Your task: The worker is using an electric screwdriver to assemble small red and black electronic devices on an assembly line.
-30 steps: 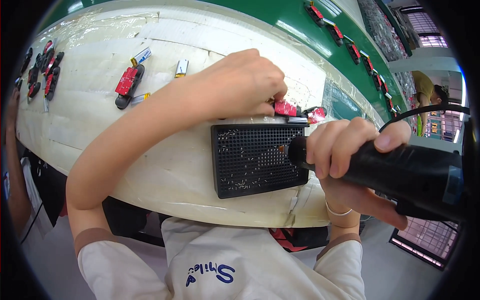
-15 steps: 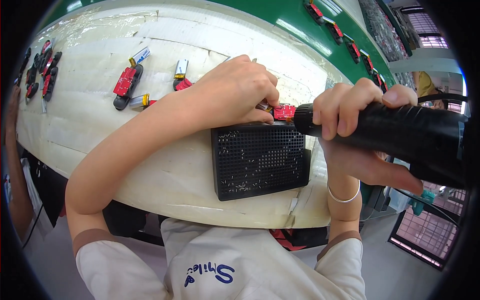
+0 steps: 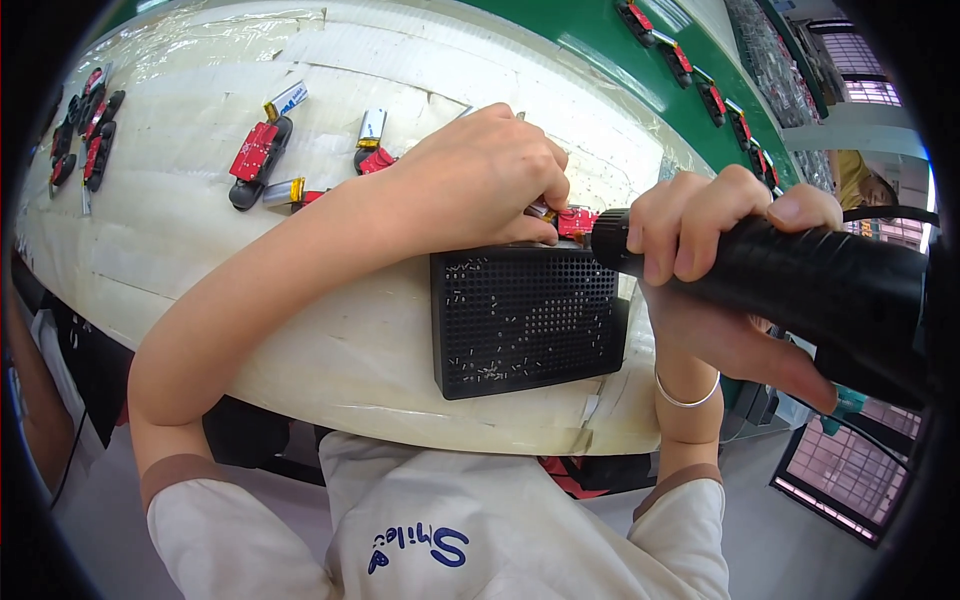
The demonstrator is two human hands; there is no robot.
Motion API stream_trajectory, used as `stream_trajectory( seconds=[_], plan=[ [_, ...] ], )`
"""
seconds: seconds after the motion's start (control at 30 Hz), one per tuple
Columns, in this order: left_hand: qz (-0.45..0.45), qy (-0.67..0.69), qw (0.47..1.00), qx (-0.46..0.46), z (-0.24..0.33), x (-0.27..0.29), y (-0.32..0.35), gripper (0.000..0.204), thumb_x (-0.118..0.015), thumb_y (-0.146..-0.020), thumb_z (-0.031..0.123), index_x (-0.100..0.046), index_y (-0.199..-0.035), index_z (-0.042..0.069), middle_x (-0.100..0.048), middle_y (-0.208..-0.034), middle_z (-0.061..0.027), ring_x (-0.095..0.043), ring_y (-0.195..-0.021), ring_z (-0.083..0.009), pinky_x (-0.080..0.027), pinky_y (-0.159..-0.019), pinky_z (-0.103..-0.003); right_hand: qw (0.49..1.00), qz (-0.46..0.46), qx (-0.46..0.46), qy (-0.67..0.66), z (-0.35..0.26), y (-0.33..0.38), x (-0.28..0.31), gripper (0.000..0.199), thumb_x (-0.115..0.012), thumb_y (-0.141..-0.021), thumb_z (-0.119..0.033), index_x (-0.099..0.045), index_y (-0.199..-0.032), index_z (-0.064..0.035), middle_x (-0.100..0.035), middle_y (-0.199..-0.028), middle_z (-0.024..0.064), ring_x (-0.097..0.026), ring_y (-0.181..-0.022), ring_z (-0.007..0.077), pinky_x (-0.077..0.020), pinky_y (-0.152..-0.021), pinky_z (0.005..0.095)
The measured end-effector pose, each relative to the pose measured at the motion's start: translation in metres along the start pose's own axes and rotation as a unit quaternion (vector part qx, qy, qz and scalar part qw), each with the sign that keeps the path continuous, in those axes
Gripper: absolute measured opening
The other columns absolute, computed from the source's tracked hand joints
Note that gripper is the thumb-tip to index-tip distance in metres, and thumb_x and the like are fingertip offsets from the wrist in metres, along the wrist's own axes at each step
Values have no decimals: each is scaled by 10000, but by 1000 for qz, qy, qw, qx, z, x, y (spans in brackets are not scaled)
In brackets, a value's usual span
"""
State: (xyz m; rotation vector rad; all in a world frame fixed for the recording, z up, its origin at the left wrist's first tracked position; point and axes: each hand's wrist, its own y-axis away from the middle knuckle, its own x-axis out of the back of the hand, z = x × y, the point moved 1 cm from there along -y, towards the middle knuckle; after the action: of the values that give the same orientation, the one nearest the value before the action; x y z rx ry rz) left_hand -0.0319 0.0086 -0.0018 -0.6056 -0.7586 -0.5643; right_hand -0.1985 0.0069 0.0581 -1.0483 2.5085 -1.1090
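My left hand (image 3: 490, 180) is closed on a small red circuit board (image 3: 576, 221), pinching its left end just behind the screw tray. Part of a silvery battery cell (image 3: 541, 210) shows between my fingers. A black corded electric screwdriver (image 3: 830, 270) lies nearly level in my right hand (image 3: 715, 235), its fingers wrapped round the body. Its nose is at the board's right end; whether the bit sits in a screw I cannot tell. Below the board, the black perforated screw tray (image 3: 438, 330) holds many small silver screws, some upright in holes, others loose.
Left of my left forearm lie red boards on black housings (image 3: 260, 155) with battery cells attached. More such assemblies (image 3: 97, 150) cluster at the far left. Others line the green surface (image 3: 590, 75) at upper right. Another person's arm (image 3: 40, 400) shows at the left edge.
The view has shifted slightly, and the back end of the screwdriver sits a little lower. The other person's hand at far left has drawn back from the table edge. Both my grips stay the same.
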Motion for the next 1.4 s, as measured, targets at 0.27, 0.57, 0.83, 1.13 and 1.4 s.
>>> stream_trajectory(
  seconds=[0.27, 0.57, 0.83, 1.13, 1.4],
  plan=[
    [-8, 32, 999, 22, 0, 2, 0, 212, -721, -681, 191, -645, -837, 68, -586, -815, -39, -556, -844, -213, -381, -838, -330, 993, 58, -78, -64, -34, 9, -24, 786, -544, -614, -770, -366, -1066, -152, -478, -636, -2, -509, -480, 133, -421, -481, 265],
    [12, 5, 999, -50, -2, 1, 2, 263, -679, -732, 206, -652, -975, 110, -612, -971, -16, -550, -931, -174, -347, -892, -329, 990, 86, -103, -51, -26, 17, -30, 771, -508, -610, -786, -346, -1034, -163, -473, -622, -1, -502, -472, 134, -423, -477, 272],
    [6, 18, 999, -37, -1, 3, 3, 177, -692, -722, 205, -662, -860, 99, -613, -913, -5, -549, -910, -164, -356, -870, -323, 991, 77, -92, -59, -32, 11, -28, 730, -573, -654, -726, -367, -1056, -153, -493, -642, -4, -507, -475, 133, -423, -467, 277],
    [5, 18, 999, -42, -1, 3, 3, 144, -695, -728, 193, -648, -827, 100, -608, -904, 5, -548, -899, -164, -363, -852, -324, 1000, -8, -6, -9, -11, -5, 20, 974, -427, -561, -878, -413, -1184, -130, -445, -734, 22, -459, -556, 128, -402, -535, 292],
    [15, 28, 998, -54, -2, 2, 1, 138, -699, -725, 179, -642, -825, 103, -603, -895, 9, -549, -896, -165, -365, -860, -327, 999, 17, 6, -26, 4, -2, 23, 982, -314, -593, -890, -409, -1160, -94, -451, -706, 54, -469, -531, 143, -419, -510, 299]
  ],
)
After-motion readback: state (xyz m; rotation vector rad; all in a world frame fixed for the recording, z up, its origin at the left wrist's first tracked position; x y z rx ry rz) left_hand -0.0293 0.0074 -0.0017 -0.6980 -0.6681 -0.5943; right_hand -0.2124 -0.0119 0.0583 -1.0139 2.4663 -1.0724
